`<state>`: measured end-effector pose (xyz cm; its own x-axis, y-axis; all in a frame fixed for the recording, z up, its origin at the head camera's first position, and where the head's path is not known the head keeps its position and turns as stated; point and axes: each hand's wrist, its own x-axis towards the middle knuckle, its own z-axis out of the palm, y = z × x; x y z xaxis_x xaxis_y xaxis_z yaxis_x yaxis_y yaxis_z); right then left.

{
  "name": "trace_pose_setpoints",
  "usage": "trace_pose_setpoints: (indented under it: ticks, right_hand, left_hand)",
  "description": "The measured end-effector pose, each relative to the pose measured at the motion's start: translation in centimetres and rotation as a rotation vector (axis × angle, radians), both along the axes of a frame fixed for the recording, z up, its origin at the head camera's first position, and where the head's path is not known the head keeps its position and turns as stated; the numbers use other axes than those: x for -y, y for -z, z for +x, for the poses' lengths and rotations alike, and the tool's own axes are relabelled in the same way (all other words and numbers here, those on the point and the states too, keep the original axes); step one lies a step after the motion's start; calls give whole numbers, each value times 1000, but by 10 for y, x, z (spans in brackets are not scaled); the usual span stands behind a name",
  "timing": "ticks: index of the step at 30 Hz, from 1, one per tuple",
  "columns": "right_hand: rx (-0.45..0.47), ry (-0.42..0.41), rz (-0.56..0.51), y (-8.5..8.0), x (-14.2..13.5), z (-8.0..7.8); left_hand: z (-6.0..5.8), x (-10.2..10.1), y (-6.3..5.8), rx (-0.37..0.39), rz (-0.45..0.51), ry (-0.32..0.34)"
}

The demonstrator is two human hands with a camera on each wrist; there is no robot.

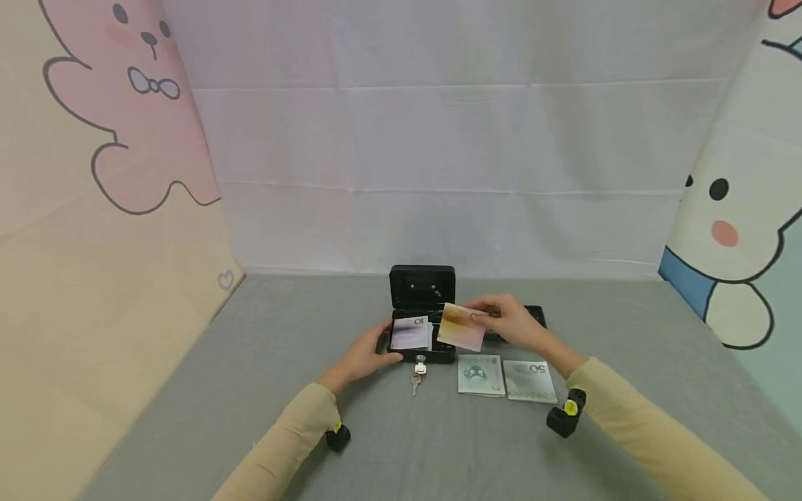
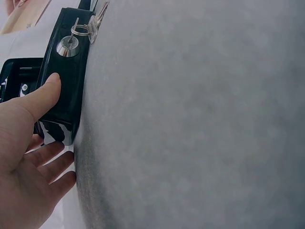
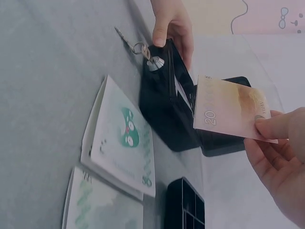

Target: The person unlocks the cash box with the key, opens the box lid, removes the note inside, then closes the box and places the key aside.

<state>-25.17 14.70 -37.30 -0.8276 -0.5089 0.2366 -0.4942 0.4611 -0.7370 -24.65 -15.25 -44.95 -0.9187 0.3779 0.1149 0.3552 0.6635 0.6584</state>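
A small black cash box [image 1: 441, 357] stands on the grey table with its lid [image 1: 422, 287] raised. My left hand [image 1: 366, 351] holds its left front corner, thumb on the front wall and fingers round the side. Between the thumb and fingers of my right hand [image 1: 510, 320] is a pinched orange-yellow 20 banknote [image 1: 460, 327], held above the box's right part. Inside the box, on the left, lies a purple banknote marked 10 [image 1: 410, 332]. A key [image 2: 97, 24] sits in the round front lock [image 2: 67, 46], with another hanging from its ring.
Two folded stacks of greenish banknotes, one on the left [image 1: 480, 376] and one marked 50 [image 1: 530, 381], lie in front and to the right of the box. A black compartment tray [image 3: 178, 205] stands right of the box, partly behind my right hand. A white cloth [image 1: 438, 139] hangs behind.
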Motion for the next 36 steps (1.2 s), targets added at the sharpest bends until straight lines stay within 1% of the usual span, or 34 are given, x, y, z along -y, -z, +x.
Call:
trace_pose_setpoints:
  ticks: [6,11,16,19,23,30,36]
  right_hand:
    - [-34,-5,-7,0,-14,1]
    - [-38,-14,-55,5,-24,2]
    - [-48,-37,-106,10,-37,7]
    - [-80,-34,-114,10,-45,11]
    - [-84,-1,-102,9,-57,16]
    - [-24,103,-40,15,-73,25]
    - [-8,154,-61,15,-86,39]
  left_hand:
    - [-1,3,3,3,21,-9]
    - [1,2,0,14,29,-14]
    - [2,0,-3,6,19,-5]
    - [2,-1,-3,2,23,-4]
    - [2,-1,-2,8,35,-2]
    - [-1,1,-2,16,32,14]
    - [-1,0,-1,25,33,7]
